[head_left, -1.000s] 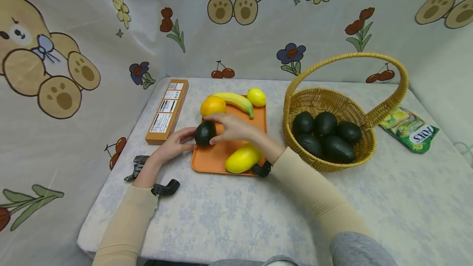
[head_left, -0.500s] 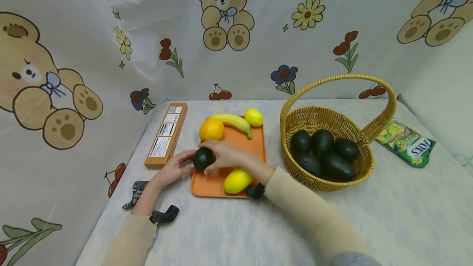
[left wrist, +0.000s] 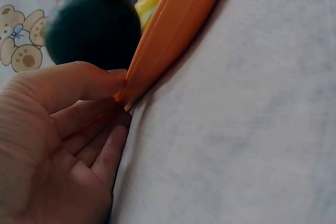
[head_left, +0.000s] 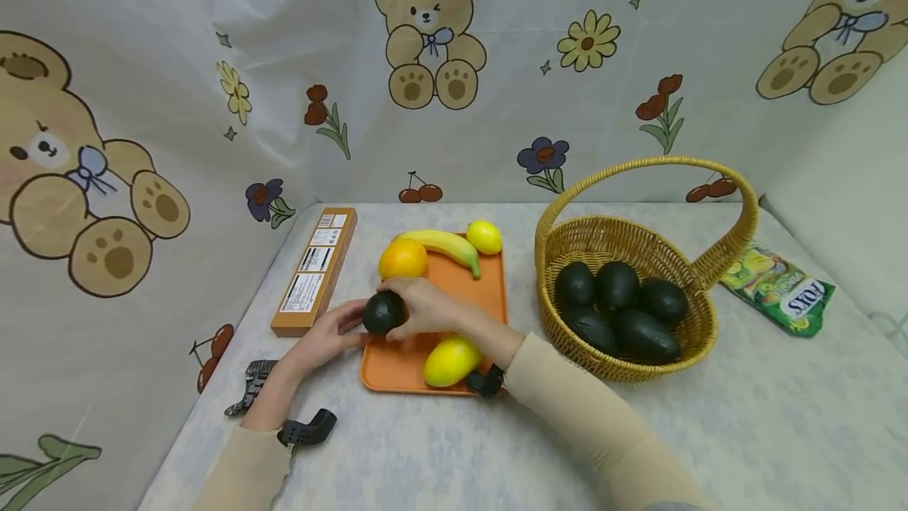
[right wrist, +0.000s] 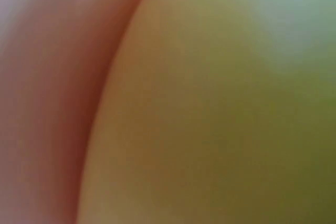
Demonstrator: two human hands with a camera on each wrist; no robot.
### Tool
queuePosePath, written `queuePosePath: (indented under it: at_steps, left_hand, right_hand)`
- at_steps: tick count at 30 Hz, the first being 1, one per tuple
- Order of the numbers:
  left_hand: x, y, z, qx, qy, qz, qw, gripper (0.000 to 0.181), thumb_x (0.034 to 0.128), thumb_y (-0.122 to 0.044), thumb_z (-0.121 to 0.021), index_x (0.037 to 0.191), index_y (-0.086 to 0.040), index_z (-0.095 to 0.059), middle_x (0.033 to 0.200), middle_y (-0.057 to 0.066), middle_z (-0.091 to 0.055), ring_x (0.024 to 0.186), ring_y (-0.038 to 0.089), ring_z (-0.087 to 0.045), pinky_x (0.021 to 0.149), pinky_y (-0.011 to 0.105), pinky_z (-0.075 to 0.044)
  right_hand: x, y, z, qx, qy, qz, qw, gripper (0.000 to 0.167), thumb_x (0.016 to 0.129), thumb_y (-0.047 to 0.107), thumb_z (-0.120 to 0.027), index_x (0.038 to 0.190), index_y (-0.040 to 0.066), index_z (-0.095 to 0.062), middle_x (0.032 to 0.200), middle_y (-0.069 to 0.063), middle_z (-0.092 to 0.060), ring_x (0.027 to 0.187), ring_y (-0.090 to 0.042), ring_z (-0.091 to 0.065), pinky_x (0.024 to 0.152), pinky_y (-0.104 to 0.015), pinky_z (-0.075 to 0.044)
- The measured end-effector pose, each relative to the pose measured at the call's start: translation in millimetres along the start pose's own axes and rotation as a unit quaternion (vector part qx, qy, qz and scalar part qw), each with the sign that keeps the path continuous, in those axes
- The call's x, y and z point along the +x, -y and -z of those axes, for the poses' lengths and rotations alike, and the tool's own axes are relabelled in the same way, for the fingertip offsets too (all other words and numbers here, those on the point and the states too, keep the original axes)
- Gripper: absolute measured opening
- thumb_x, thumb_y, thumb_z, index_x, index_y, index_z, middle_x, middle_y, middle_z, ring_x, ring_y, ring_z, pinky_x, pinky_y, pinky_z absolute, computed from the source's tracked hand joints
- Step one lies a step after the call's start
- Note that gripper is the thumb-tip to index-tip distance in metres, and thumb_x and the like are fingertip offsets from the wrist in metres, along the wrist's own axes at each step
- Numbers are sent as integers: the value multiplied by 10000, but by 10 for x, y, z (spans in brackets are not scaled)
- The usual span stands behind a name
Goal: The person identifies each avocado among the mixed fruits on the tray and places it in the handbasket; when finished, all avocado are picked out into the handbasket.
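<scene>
In the head view, my right hand [head_left: 426,307] grips a dark green avocado [head_left: 384,313] over the left side of an orange tray [head_left: 485,290]. My left hand [head_left: 328,341] is at the tray's left edge, beside the avocado. The left wrist view has its thumb and fingers pinching the tray's rim [left wrist: 173,30], just below the avocado [left wrist: 94,32]. On the tray lie an orange [head_left: 403,259], a banana [head_left: 445,246], a lemon [head_left: 485,236] and a yellow mango [head_left: 452,361], the last under my right wrist. A blurred yellow-green surface, seemingly the mango [right wrist: 220,119], fills most of the right wrist view.
Right of the tray stands a wicker basket [head_left: 698,341] with a tall handle and several avocados [head_left: 645,335] inside. A green packet [head_left: 787,294] lies beyond it. On the left are a long cardboard box [head_left: 315,270] and a black patterned object [head_left: 255,385] partly behind my left forearm.
The head view has tilted up, so the table sits lower in it. The avocado, still in my right hand, has turned so that a rounder side faces the camera.
</scene>
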State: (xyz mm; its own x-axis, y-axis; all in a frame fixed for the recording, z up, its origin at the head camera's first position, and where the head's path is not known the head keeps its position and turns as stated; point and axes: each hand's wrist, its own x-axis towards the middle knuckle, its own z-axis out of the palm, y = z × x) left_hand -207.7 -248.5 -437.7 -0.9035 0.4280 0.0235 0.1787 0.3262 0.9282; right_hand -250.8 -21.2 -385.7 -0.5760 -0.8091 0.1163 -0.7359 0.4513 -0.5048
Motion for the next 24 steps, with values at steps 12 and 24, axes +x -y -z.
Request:
queuePosePath:
  at_steps: [12, 24]
  left_hand:
    - [26, -36, 106, 280, 45, 36, 9996, 571, 858, -4, -657, 1386, -18, -440, 1387, 167, -451, 1297, 336, -391, 1068, 454, -332]
    - [12, -20, 6, -18, 102, 95, 9999, 591, 877, -78, -667, 1394, 32, -402, 1431, 206, -371, 1317, 366, -346, 1063, 436, -339]
  right_hand:
    - [-144, 318, 456, 1009, -945, 217, 9902, 708, 751, 251, -807, 1351, 82, -471, 1303, -36, -517, 1160, -134, -484, 1010, -299, -412]
    - [-853, 492, 1002, 1722, -1913, 1170, 9592, 749, 706, 116, -836, 1353, 40, -466, 1336, -47, -499, 1185, -154, -500, 1035, -335, -398]
